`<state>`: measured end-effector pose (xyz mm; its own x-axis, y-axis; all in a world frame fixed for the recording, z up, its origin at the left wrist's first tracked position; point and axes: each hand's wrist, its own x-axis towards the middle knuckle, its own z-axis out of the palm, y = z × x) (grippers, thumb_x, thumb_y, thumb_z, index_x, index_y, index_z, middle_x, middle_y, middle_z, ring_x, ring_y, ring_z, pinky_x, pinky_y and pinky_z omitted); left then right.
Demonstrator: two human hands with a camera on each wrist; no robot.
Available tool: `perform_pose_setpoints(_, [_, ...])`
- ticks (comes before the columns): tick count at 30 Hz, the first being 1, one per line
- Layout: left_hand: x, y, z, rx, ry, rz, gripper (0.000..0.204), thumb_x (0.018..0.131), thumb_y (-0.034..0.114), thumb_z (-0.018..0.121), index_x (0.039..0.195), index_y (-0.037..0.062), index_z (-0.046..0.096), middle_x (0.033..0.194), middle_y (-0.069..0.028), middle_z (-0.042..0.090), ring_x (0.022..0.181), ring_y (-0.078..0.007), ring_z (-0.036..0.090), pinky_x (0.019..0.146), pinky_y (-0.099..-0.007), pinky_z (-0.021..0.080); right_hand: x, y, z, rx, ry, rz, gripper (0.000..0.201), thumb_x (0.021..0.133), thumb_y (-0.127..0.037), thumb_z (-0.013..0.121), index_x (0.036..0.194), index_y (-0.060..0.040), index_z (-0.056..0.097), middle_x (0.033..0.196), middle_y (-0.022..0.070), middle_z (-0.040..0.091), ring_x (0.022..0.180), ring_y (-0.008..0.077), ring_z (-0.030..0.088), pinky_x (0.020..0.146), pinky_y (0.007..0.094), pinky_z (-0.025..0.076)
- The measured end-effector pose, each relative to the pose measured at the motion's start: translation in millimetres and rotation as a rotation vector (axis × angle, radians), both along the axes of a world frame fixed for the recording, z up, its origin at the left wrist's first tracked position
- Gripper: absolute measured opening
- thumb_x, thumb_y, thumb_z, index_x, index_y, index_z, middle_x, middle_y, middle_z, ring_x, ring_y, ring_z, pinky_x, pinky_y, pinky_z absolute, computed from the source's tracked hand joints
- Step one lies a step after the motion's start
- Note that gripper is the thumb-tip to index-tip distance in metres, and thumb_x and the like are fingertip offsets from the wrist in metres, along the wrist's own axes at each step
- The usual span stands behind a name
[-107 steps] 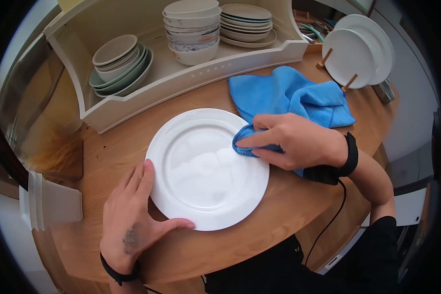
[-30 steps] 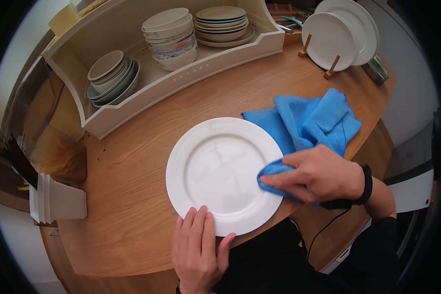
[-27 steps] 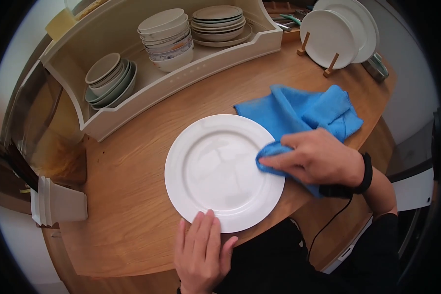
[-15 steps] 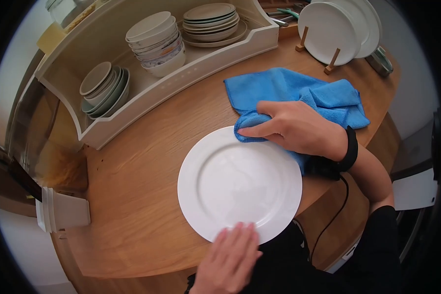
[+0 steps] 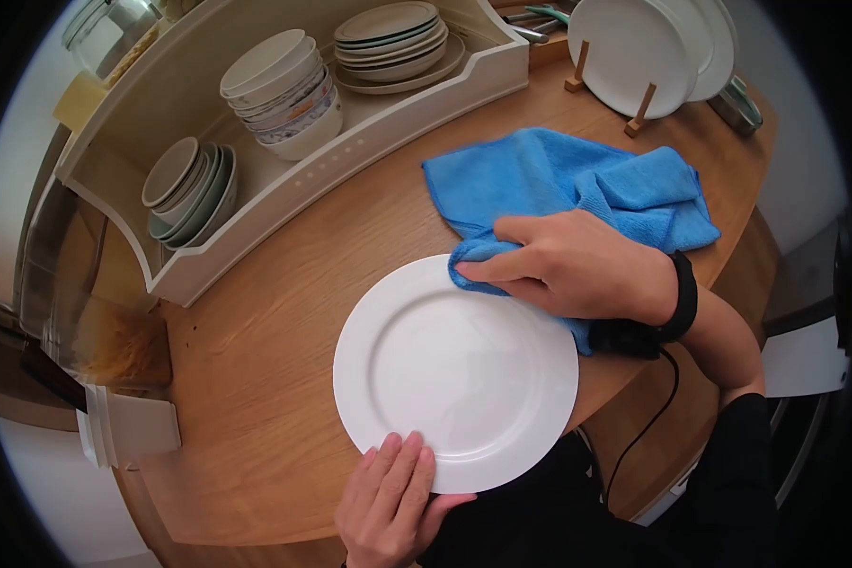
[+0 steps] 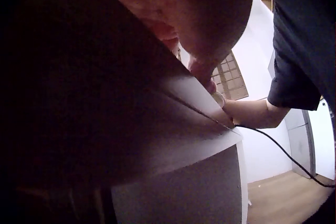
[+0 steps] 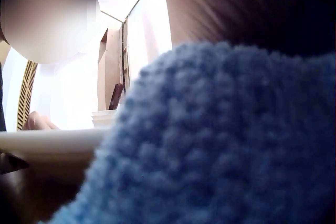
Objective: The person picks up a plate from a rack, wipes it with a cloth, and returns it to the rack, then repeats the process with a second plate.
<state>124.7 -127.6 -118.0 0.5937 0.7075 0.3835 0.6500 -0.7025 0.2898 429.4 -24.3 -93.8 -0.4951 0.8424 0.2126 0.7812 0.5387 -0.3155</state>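
A white plate (image 5: 450, 374) lies face up at the table's front edge in the head view. My left hand (image 5: 388, 502) rests on its near rim, fingers straight across the top and thumb along the outer edge. My right hand (image 5: 582, 265) pinches a bunched corner of a blue cloth (image 5: 502, 180) against the plate's far rim, with the index finger and thumb forward. Behind that hand, the rest of the cloth lies crumpled on the table. Close up, the cloth (image 7: 220, 140) fills much of the right wrist view, beside the plate's pale rim (image 7: 47, 141).
A cream rack (image 5: 350, 156) at the back holds stacked bowls (image 5: 289, 95) and plates (image 5: 393, 43). More white plates (image 5: 634, 57) stand in a wooden holder at back right. White plastic containers (image 5: 128, 426) sit at left. A black cable (image 5: 648, 426) hangs from the right wrist.
The cloth corner in my right hand has gone from the plate's right rim to its far rim. My left hand shifted right along the near rim, then back left. The head view has tilted.
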Motion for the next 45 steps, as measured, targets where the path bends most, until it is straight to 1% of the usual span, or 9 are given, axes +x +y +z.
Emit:
perform_pose_setpoints(8, [19.0, -2.8, -7.0, 0.056, -0.144, 0.041, 0.039, 0.078, 0.02, 0.088, 0.105, -0.0039, 0.075, 0.11, -0.0194, 0.073, 0.107, -0.0361, 0.071, 0.097, -0.0459, 0.056, -3.8, -49.4, 1.3, 0.059, -0.051, -0.06, 0.022, 0.09, -0.014, 0.067, 0.111, -0.0083, 0.073, 0.078, 0.0081, 0.061, 0.06, 0.0292, 0.063, 0.052, 0.0389, 0.05])
perform_pose_setpoints(13, [33.6, -11.1, -21.5, 0.107, -0.098, 0.126, 0.058, 0.07, 0.045, 0.09, 0.106, 0.0021, 0.075, 0.112, -0.0103, 0.074, 0.105, -0.0301, 0.068, 0.089, -0.0415, 0.052, -21.5, -84.7, -0.1, 0.079, -0.096, -0.116, 0.025, 0.087, -0.014, 0.07, 0.109, -0.0016, 0.071, 0.076, 0.0063, 0.059, 0.059, 0.0248, 0.063, 0.05, 0.0354, 0.049])
perform_pose_setpoints(18, [34.4, -16.0, -25.9, 0.117, -0.145, 0.155, 0.056, 0.07, 0.042, 0.091, 0.106, 0.0024, 0.074, 0.11, -0.0096, 0.073, 0.102, -0.0312, 0.068, 0.088, -0.0403, 0.051, -44.5, -107.2, 10.8, 0.01, -0.137, -0.026, 0.032, 0.087, -0.015, 0.07, 0.112, 0.0042, 0.067, 0.075, 0.0058, 0.056, 0.062, 0.0198, 0.064, 0.049, 0.0327, 0.049])
perform_pose_setpoints(20, [26.5, -20.4, -32.4, 0.067, -0.046, 0.064, 0.07, 0.081, 0.053, 0.08, 0.115, -0.0073, 0.068, 0.139, -0.0287, 0.055, 0.119, -0.0411, 0.062, 0.103, -0.0472, 0.051, -52.9, -112.0, 13.7, -0.079, -0.135, 0.054, 0.039, 0.085, -0.014, 0.07, 0.117, 0.0074, 0.064, 0.078, 0.007, 0.057, 0.063, 0.0193, 0.065, 0.048, 0.0319, 0.048])
perform_pose_setpoints(21, [27.0, -19.6, -30.9, 0.069, -0.054, 0.067, 0.07, 0.081, 0.053, 0.08, 0.115, -0.0073, 0.068, 0.139, -0.0287, 0.055, 0.119, -0.0411, 0.062, 0.103, -0.0472, 0.051, -57.0, -112.9, 15.0, -0.078, -0.143, 0.056, 0.039, 0.085, -0.014, 0.07, 0.117, 0.0074, 0.064, 0.078, 0.007, 0.057, 0.063, 0.0193, 0.065, 0.048, 0.0319, 0.048])
perform_pose_setpoints(23, [31.7, -17.8, -27.0, 0.115, -0.15, 0.125, 0.048, 0.084, 0.04, 0.082, 0.105, -0.0008, 0.072, 0.12, -0.0205, 0.063, 0.1, -0.0319, 0.067, 0.093, -0.0444, 0.056, -64.9, -113.5, 17.0, -0.146, -0.136, 0.108, 0.043, 0.082, -0.013, 0.071, 0.119, 0.0087, 0.063, 0.081, 0.0079, 0.058, 0.064, 0.02, 0.065, 0.048, 0.0321, 0.049])
perform_pose_setpoints(29, [26.0, -20.7, -43.3, 0.1, -0.407, 0.093, 0.039, 0.081, 0.026, 0.087, 0.103, -0.0024, 0.07, 0.101, -0.0154, 0.059, 0.093, -0.0291, 0.063, 0.092, -0.0495, 0.059, -81.5, -109.5, 20.4, -0.241, -0.107, 0.166, 0.054, 0.083, -0.013, 0.072, 0.129, 0.0095, 0.057, 0.086, 0.0099, 0.057, 0.069, 0.0238, 0.066, 0.05, 0.0355, 0.049])
perform_pose_setpoints(32, [18.9, -24.2, -48.2, 0.094, -0.397, 0.061, 0.045, 0.07, 0.021, 0.093, 0.102, -0.0011, 0.071, 0.104, -0.0145, 0.06, 0.098, -0.03, 0.062, 0.098, -0.0549, 0.056, -89.7, -106.4, 22.9, -0.292, -0.077, 0.173, 0.054, 0.084, -0.014, 0.072, 0.131, 0.007, 0.056, 0.086, 0.0103, 0.057, 0.07, 0.0258, 0.066, 0.05, 0.0365, 0.049])
perform_pose_setpoints(45, [1.5, -20.5, -47.7, 0.159, -0.452, 0.071, 0.03, 0.076, 0.011, 0.088, 0.101, -0.0004, 0.077, 0.1, -0.0093, 0.066, 0.094, -0.0269, 0.068, 0.092, -0.0462, 0.06, -102.3, -93.9, 37.8, -0.299, -0.109, -0.022, 0.041, 0.086, -0.01, 0.073, 0.124, -0.0062, 0.058, 0.097, 0.0095, 0.061, 0.081, 0.029, 0.067, 0.062, 0.037, 0.055])
